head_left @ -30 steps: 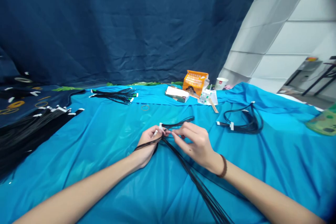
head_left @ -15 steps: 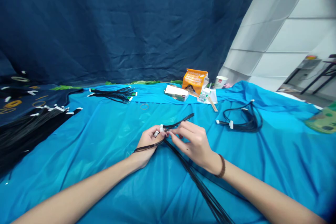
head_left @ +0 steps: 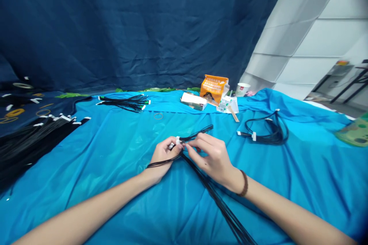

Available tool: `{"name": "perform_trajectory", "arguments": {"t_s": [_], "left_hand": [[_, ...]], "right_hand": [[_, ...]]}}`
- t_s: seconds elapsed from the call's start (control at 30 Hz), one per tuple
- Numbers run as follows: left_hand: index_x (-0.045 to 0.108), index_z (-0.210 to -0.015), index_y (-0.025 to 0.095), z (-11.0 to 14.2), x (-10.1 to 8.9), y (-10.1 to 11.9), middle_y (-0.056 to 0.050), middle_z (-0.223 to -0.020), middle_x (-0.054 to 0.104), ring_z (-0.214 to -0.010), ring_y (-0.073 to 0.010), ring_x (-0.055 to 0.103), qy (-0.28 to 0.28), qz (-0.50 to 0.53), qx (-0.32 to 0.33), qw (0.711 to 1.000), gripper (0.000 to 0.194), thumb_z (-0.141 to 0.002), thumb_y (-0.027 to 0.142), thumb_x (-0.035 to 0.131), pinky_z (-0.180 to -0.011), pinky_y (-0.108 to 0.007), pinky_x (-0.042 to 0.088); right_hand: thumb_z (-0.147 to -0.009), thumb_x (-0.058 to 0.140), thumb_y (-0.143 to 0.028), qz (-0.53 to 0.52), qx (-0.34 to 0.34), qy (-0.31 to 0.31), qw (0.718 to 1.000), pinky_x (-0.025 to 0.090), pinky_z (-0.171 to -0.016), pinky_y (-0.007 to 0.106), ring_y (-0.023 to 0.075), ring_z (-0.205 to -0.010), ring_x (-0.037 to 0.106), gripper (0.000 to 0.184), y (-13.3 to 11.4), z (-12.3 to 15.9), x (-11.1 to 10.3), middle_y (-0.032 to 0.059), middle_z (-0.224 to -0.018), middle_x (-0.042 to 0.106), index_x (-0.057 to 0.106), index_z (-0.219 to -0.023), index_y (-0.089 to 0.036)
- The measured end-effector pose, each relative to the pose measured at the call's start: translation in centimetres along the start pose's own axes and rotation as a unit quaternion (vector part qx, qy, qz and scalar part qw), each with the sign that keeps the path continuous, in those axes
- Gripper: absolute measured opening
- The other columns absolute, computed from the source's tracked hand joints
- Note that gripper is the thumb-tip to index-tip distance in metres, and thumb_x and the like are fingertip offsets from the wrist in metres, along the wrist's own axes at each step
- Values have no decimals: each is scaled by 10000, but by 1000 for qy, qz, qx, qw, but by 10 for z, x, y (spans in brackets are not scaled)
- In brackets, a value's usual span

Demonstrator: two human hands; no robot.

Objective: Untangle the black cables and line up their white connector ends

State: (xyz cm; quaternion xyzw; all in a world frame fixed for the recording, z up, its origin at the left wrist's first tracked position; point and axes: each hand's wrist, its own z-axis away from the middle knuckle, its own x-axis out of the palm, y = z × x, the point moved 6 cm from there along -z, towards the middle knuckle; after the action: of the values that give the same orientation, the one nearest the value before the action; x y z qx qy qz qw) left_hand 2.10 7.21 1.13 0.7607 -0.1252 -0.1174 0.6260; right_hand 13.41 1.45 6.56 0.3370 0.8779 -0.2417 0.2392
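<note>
My left hand and my right hand meet over the blue cloth at the middle of the table. Both pinch a bundle of thin black wires near its small white connectors. The wires run from my fingers down toward the lower right edge of the view, and a short length loops up behind my right fingers. My left fingers curl round the wires, and my right thumb and forefinger are pressed together at the connectors. A brown band sits on my right wrist.
A big pile of black wires lies at the left, a smaller bundle at the back. A coiled black cable set rests at the right. An orange packet, a white box and a paper cup stand at the rear.
Both hands stay at the same spot on the wires with only slight finger shifts near the connectors. The view has moved a little.
</note>
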Motion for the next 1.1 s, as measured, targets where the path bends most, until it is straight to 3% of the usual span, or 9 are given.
{"name": "perform_trajectory", "arguments": {"t_s": [0.27, 0.5, 0.73, 1.1], "left_hand": [[526, -655, 154, 0, 0, 0, -3, -690, 547, -686, -127, 463, 0, -9, 9, 1000, 236, -695, 380, 580, -641, -227, 349], [505, -650, 160, -1, -1, -6, 30, -611, 453, -575, -93, 369, -7, -43, 11, 999, 259, -699, 406, 568, -535, -209, 300], [502, -633, 161, 0, 1, -5, 35, -605, 447, -581, -93, 370, -17, -47, 9, 999, 258, -693, 401, 574, -547, -209, 297], [545, -654, 158, 1, 2, -3, 15, -646, 557, -635, -115, 470, -11, 8, -28, 1000, 245, -691, 397, 583, -597, -218, 344]], "right_hand": [[-846, 451, -200, 3, 23, -17, 1000, 339, -547, 237, 112, -579, 470, 177, 0, 0, 1, 19, -640, 515, 562, -716, -153], [-855, 435, -197, -16, 21, -42, 999, 351, -556, 235, 115, -590, 481, 178, -1, 0, 4, 21, -656, 530, 557, -731, -157], [-849, 445, -188, -7, 12, -47, 999, 352, -565, 234, 118, -602, 488, 163, -1, 1, 5, 26, -662, 536, 556, -738, -147], [-850, 432, -185, 18, -3, -38, 999, 327, -531, 232, 108, -555, 448, 179, -3, 1, 3, 14, -626, 490, 544, -714, -150]]}}
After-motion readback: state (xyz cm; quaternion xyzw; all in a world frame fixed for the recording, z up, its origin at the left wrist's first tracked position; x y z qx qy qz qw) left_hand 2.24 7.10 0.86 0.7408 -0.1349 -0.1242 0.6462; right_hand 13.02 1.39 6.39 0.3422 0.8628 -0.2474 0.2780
